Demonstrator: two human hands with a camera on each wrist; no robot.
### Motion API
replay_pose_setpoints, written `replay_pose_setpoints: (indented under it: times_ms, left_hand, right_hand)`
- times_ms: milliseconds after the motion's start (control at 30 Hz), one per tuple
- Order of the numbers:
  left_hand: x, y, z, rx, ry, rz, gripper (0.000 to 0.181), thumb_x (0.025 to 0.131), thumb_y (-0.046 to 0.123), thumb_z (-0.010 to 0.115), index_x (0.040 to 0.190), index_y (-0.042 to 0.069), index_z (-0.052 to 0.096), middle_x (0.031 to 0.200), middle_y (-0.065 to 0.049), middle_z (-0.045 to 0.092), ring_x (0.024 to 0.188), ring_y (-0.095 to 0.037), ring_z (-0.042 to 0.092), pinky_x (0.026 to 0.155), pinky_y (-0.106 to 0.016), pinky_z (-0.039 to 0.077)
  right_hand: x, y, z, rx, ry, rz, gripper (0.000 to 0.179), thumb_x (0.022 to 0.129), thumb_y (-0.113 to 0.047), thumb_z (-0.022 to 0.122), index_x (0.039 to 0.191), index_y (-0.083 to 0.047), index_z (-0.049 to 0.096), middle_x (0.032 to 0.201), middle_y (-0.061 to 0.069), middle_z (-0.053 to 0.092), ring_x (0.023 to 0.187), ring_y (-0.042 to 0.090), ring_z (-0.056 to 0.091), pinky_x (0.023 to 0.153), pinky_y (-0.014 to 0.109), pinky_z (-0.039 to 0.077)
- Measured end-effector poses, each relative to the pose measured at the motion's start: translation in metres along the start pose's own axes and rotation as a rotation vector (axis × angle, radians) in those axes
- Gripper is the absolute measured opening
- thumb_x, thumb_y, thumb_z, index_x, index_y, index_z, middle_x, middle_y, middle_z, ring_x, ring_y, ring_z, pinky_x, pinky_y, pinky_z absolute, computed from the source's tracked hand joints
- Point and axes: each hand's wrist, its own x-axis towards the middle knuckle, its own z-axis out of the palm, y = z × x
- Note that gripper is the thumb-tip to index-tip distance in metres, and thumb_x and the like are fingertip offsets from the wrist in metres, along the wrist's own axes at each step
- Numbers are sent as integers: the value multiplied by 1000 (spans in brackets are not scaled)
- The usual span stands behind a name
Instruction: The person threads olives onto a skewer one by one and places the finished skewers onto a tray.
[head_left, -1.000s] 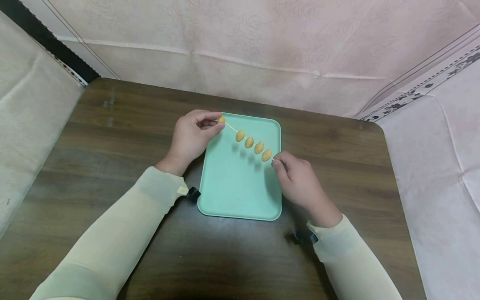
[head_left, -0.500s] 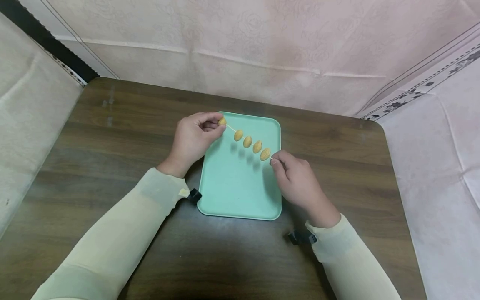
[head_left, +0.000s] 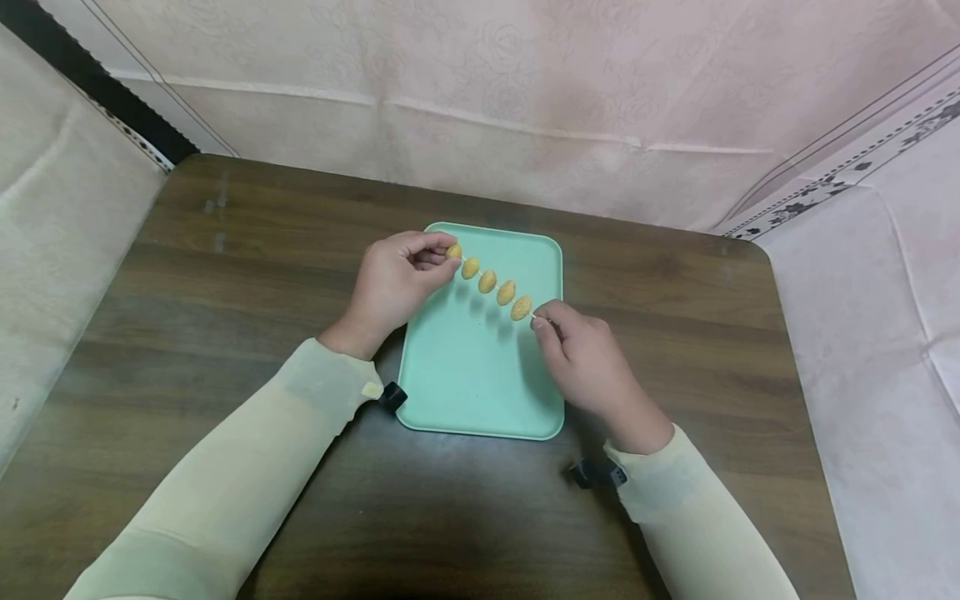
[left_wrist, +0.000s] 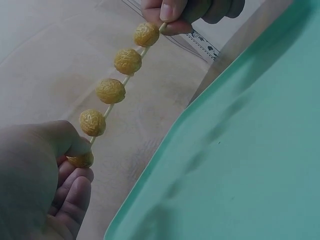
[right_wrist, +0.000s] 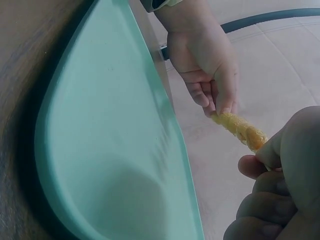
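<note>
Several wrinkled golden balls (left_wrist: 110, 91) are threaded on a thin pale skewer (left_wrist: 109, 110), which slants across above a mint-green tray (head_left: 480, 379). At the skewer's far left end, my left hand (head_left: 386, 283) pinches the end ball (head_left: 454, 250) between thumb and fingers, partly covering it. My right hand (head_left: 588, 358) pinches the bare stick at the opposite end, just past the last ball (head_left: 521, 307). In the right wrist view the balls line up behind one another and hide most of the stick.
The tray lies on a dark wooden table (head_left: 225, 350). Pale patterned cloth (head_left: 480, 92) hangs behind the table and along both sides. Dark wrist cameras (head_left: 393, 397) sit at both cuffs, close over the tray and table.
My left hand has moved right and slightly down, bringing the end ball along the stick close to the others. My right hand has shifted a little left with the skewer.
</note>
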Motion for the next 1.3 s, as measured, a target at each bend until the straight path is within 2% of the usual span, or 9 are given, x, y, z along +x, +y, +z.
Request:
replay_pose_setpoints:
  times_ms: [467,567,767,933,1033,1133,1300]
  left_hand:
    - [-2,0,-1,44,-34,17,26,98,20,91,124,14,86,116,-1,81,101,-13,78,87,-23,65]
    - [-1,0,-1,73,-48,10,26,99,21,90,124,15,86,115,0,79,101,-12,78,89,-25,66]
    - [-1,-4,-2,114,-88,-12,26,100,22,89,125,15,85,119,1,78,102,-12,77,91,-30,67]
    - [-2,-7,0,142,-145,-20,28,101,21,88,128,15,85,121,1,80,104,-14,77,93,-31,66]
    - [-2,-9,1,147,-176,-16,29,101,21,88,130,15,85,120,1,80,104,-15,77,95,-34,66]
    - [-3,-10,1,149,-185,-5,30,102,21,86,131,14,84,123,0,80,105,-17,77,97,-37,66]
    - [-4,-12,-1,141,-133,16,30,105,25,82,134,16,83,135,3,77,111,-17,75,100,-40,64]
  right_hand:
    - [0,0,1,-21,-19,4,19,117,-21,59,113,-9,73,72,3,60,62,19,53,58,35,48]
    - [1,0,1,-29,-45,31,20,117,-23,59,114,-10,74,73,3,61,63,19,53,58,35,48]
    - [2,-2,3,-58,-154,54,22,115,-25,62,115,-12,80,75,-1,63,67,17,56,61,34,49]
    - [0,1,8,-40,-192,12,20,110,-24,68,94,-19,79,69,-5,60,65,14,55,58,32,47]
    - [-2,3,11,-12,-181,-27,26,107,-20,71,81,-21,72,65,-6,55,62,13,52,55,30,44]
    - [-4,3,13,13,-159,-55,28,105,-18,71,77,-22,69,64,-6,54,60,13,51,53,29,42]
    - [-3,0,16,-2,-81,-10,28,103,-13,62,77,-19,66,63,-4,50,58,14,48,52,28,40]
